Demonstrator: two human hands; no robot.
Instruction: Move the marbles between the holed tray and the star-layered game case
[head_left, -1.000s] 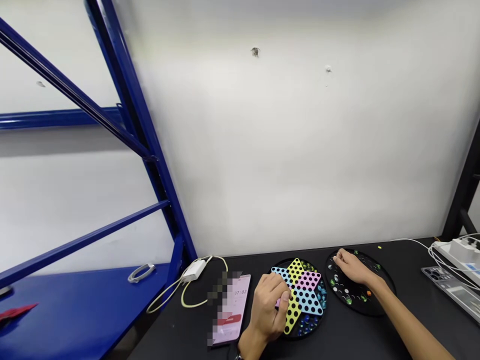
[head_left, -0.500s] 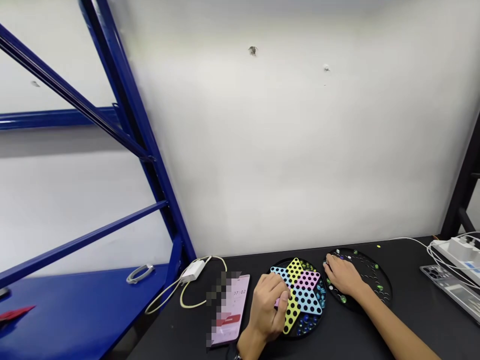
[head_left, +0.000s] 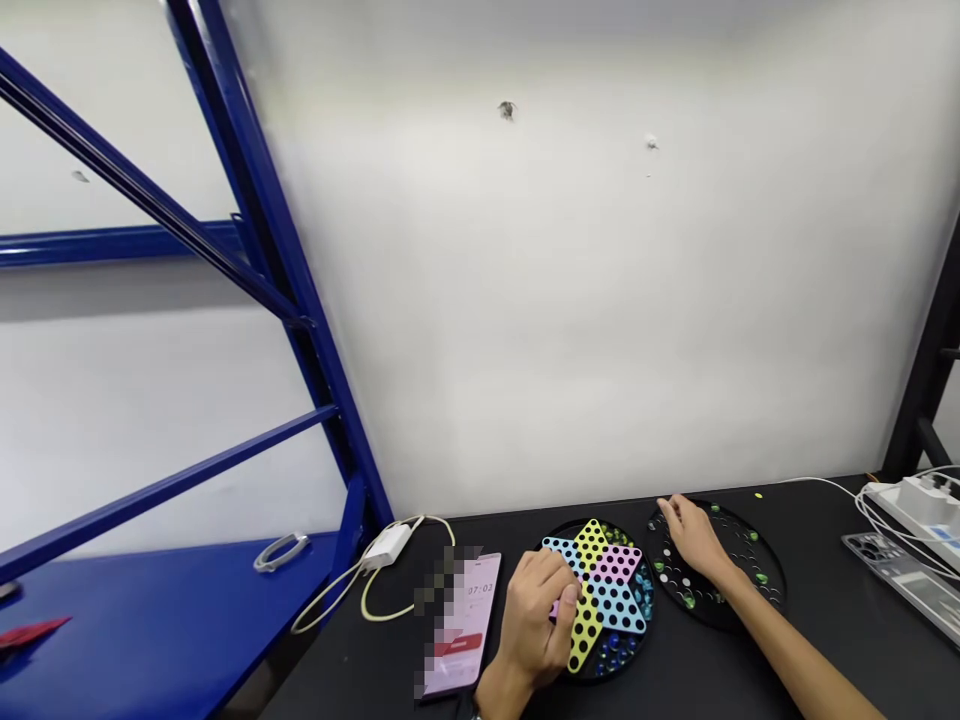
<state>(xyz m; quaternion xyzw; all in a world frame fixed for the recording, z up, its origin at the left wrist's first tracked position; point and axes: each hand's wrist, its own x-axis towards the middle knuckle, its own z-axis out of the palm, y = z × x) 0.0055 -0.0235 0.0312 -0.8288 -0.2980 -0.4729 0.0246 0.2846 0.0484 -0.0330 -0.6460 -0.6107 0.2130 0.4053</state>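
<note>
A round black board with a coloured star [head_left: 611, 585] of yellow, blue and pink panels lies on the black table [head_left: 825, 620], with several marbles in its rim. My left hand [head_left: 536, 620] rests on its left side, fingers curled on the star's edge. To the right lies a second round black board [head_left: 739, 570] dotted with several marbles. My right hand [head_left: 694, 540] lies over its left part, fingers bent down onto the marbles; what they pinch is too small to make out.
A pink phone [head_left: 465, 630] lies left of the star board, beside a white charger with a yellow cable [head_left: 386, 545]. A white power strip [head_left: 926, 500] and a grey device [head_left: 900, 580] sit at the right edge. A blue metal rack [head_left: 277, 270] stands at the left.
My right hand moved over the right board, first toward its left near edge, then back up to its far left part. My left hand stayed on the star board.
</note>
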